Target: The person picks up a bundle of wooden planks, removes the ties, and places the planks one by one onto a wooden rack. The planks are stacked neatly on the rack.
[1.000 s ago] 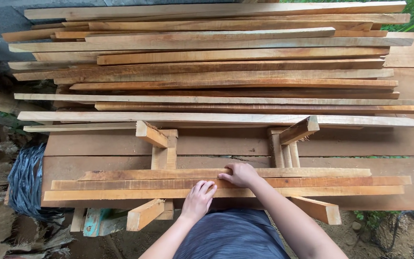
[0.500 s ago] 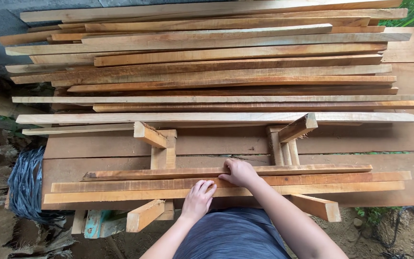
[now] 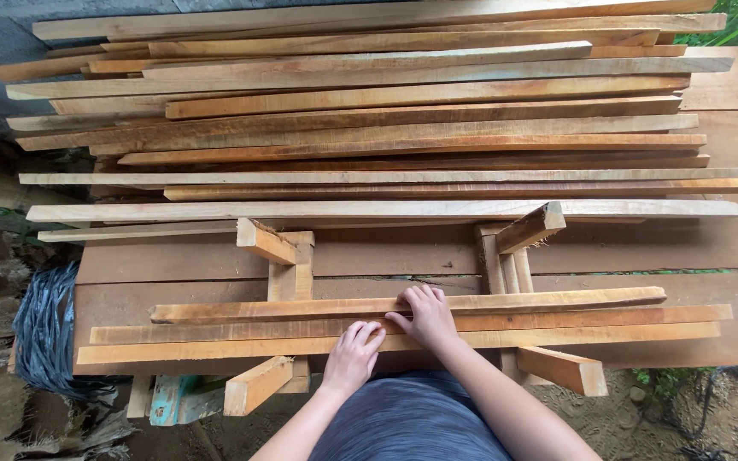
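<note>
Three long thin wooden slats lie side by side across the near edge of a plank table (image 3: 642, 248). My left hand (image 3: 354, 353) rests on the nearest slat (image 3: 172, 348), fingers curled over its edge. On the middle slat (image 3: 600, 319) lies my right hand (image 3: 424, 315), its fingertips reaching the farthest slat (image 3: 557, 299). Neither hand has lifted a slat. Both forearms come up from the bottom of the view over my grey-blue clothing.
A big stack of long wooden slats (image 3: 386, 111) fills the far half of the table. Two small wooden frames (image 3: 288, 256) (image 3: 518, 243) stand between the stack and the near slats. A dark bundle of strips (image 3: 44, 333) lies at the left, on dirt ground.
My hands have hardly moved; the right hand has slid slightly along the slats. The camera view has shifted a little.
</note>
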